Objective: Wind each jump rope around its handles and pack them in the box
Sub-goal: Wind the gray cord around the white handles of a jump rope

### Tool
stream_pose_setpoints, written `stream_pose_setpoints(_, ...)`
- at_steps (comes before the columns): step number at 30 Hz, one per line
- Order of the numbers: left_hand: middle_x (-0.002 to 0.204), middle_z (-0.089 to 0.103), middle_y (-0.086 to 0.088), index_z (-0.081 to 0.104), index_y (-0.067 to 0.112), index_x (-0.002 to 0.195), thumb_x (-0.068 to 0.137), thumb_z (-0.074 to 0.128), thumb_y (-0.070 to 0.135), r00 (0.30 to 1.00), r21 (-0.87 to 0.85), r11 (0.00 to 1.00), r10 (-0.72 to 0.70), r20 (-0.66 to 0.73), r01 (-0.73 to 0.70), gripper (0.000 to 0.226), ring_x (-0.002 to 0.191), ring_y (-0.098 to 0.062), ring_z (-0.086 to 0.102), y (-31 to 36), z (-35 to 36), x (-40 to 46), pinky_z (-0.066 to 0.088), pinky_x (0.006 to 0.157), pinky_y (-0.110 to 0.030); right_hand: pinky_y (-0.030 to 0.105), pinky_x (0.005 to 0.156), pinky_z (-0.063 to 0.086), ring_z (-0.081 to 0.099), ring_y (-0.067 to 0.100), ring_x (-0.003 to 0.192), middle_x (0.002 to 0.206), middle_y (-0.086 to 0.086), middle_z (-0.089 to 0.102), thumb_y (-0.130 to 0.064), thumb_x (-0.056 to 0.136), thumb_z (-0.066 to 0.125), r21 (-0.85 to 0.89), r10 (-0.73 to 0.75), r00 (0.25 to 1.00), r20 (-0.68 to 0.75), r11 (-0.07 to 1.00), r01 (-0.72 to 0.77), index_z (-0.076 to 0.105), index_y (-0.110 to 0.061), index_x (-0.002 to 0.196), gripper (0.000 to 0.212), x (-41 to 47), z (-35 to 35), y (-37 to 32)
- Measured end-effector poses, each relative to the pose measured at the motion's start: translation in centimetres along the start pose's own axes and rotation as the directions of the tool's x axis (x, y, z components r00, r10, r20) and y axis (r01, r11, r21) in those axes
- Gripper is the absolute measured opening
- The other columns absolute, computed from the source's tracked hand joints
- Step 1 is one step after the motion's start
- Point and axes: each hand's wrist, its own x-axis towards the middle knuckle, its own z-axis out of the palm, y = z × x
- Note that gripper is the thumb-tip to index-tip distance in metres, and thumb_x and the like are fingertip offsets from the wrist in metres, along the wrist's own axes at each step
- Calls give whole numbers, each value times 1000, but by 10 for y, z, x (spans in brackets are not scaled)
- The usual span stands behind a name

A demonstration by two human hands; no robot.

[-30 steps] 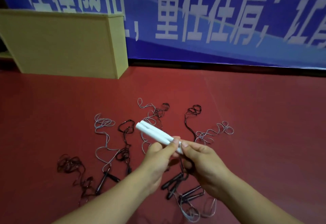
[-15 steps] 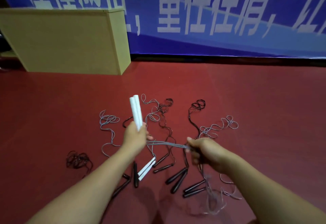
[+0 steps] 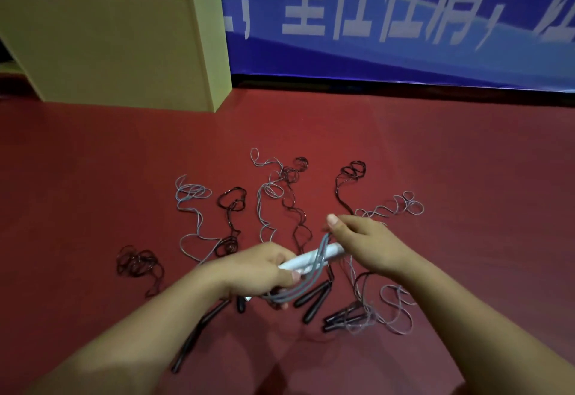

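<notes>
At the upper left of the frame stands the tan box, its long side facing the camera, resting on the red floor against a blue banner with large pale characters.

Low at the left, a dark rope lies bunched in a small tangle on the floor. To its right, across the middle of the frame, several more jump ropes are strewn loose: a grey cord in loops, then dark cords and further grey and dark strands running up towards the centre.

Just below centre, the left hand is curled around one end of a pair of white handles, which lie side by side and angle up to the right. Grey rope crosses over these handles and hangs in a loop beneath the left hand. Under the hands, black handles rest on the floor, one long pair stretching towards the lower left.

The right hand sits just right of the white handles' far end, touching or nearly touching it, thumb raised; it pinches the grey rope where the strands rise from the handles. Right of that hand, more grey cord coils on the floor above, and thin loops lie below beside another pair of black handles.
</notes>
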Motion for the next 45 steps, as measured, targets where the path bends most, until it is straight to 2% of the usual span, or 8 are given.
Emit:
stream_pose_setpoints(7, 65, 64, -3, 67, 17, 70, 80, 60, 16, 979, -133, 989, -86, -187, 62, 12, 54, -11, 53, -3, -3, -1, 36, 48, -17, 25, 54, 35, 48, 4, 53, 62, -7, 59, -66, 94, 29, 89, 88, 992, 87, 991, -96, 63, -16, 71, 65, 12, 6, -9)
stream_pose_setpoints(18, 70, 65, -5, 76, 13, 100, 87, 64, 1, 941, -479, 875, -221, -256, 75, 21, 61, -14, 59, -17, -6, -20, 42, 55, -21, 26, 53, 34, 43, 9, 54, 56, -3, 51, -47, 94, 54, 103, -144, 989, -31, 984, 147, 58, -11, 69, 44, 45, 46, -6)
stream_pose_setpoints(24, 82, 68, -10, 70, 5, 110, 96, 52, 5, 940, -726, 688, -240, -241, -10, 24, 68, -18, 63, -26, 2, -36, 53, 68, -31, 32, 62, 40, 50, 15, 64, 71, 6, 63, -41, 95, 56, 161, -175, 985, -1, 972, 173, 61, -10, 80, 35, 44, 66, -19)
stream_pose_setpoints(29, 75, 67, -2, 68, 8, 105, 100, 55, 19, 896, -461, 888, -207, -392, 4, 18, 63, -17, 63, -25, 1, -34, 55, 67, -33, 34, 60, 42, 49, 10, 60, 68, 2, 63, -39, 95, 56, 355, -87, 996, -6, 931, 84, 64, -13, 86, 29, 44, 73, -25)
stream_pose_setpoints(31, 70, 63, -3, 64, 7, 98, 102, 50, 21, 901, -439, 898, -184, -392, -8, 20, 59, -16, 62, -24, 3, -29, 54, 57, -28, 28, 53, 37, 45, 4, 50, 59, -8, 57, -34, 95, 57, 475, -43, 999, 16, 879, 30, 63, -16, 89, 20, 45, 75, -27)
stream_pose_setpoints(36, 79, 63, -10, 59, 9, 98, 103, 49, 23, 946, -486, 874, -154, -284, -4, 17, 69, -17, 68, -27, 1, -12, 61, 68, -34, 22, 43, 30, 37, 7, 43, 60, -2, 50, -21, 97, 58, 602, 31, 998, 63, 796, -63, 63, -9, 96, 13, 46, 68, -24)
stream_pose_setpoints(40, 84, 61, -9, 59, 8, 104, 103, 49, 20, 971, -440, 897, -135, -196, 36, 16, 67, -17, 70, -32, -15, -12, 58, 58, -28, 20, 41, 21, 28, 11, 42, 59, 3, 48, -18, 93, 64, 578, -3, 990, 144, 812, -82, 67, -8, 95, 11, 47, 42, -16)
stream_pose_setpoints(45, 85, 67, -6, 59, 9, 116, 102, 52, 24, 977, -320, 943, -148, -154, 92, 22, 52, -11, 59, -45, -34, -17, 49, 44, -22, 14, 43, 32, 38, 0, 43, 49, -13, 50, -14, 86, 73, 371, 21, 991, 136, 926, -70, 66, -6, 77, 13, 45, 25, 3)
